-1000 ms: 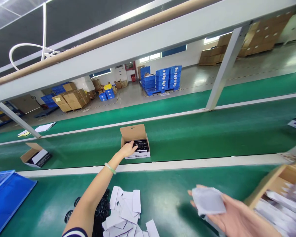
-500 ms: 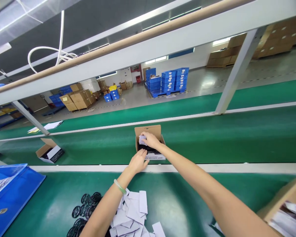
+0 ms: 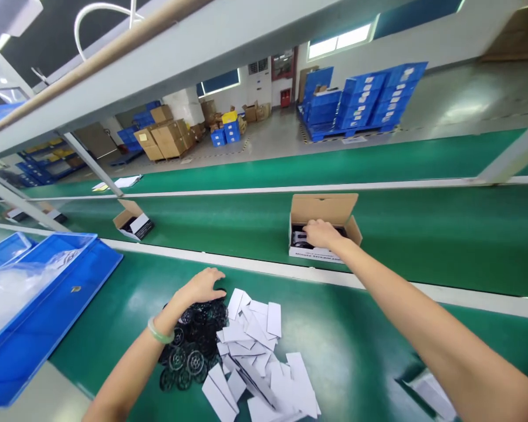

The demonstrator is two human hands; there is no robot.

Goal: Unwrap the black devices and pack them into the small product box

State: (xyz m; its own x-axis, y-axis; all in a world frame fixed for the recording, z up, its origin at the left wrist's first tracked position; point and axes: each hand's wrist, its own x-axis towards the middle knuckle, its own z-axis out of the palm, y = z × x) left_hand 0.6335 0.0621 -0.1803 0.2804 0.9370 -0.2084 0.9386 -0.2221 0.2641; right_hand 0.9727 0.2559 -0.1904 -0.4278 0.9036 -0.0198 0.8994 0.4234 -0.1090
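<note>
An open cardboard box (image 3: 323,210) with black contents stands on the green conveyor belt (image 3: 422,234) in front of me. My right hand (image 3: 320,233) reaches into it, palm down, fingers curled over the contents; what it holds, if anything, is hidden. My left hand (image 3: 201,286) rests with fingers bent on a pile of black round plastic parts (image 3: 191,349) on the near green worktop. A heap of small white paper packets (image 3: 255,351) lies just right of that pile.
A blue bin (image 3: 39,305) with clear plastic bags sits at the left. Another open box (image 3: 133,220) rides the belt farther left. White packets (image 3: 431,390) lie at the lower right. A grey frame with slanted posts (image 3: 88,164) spans overhead. Pallets of cartons and blue crates stand beyond.
My left hand has left the box and dropped back onto the black round parts. My right hand has pushed down into the box, the white packet no longer visible. The view shifted left.
</note>
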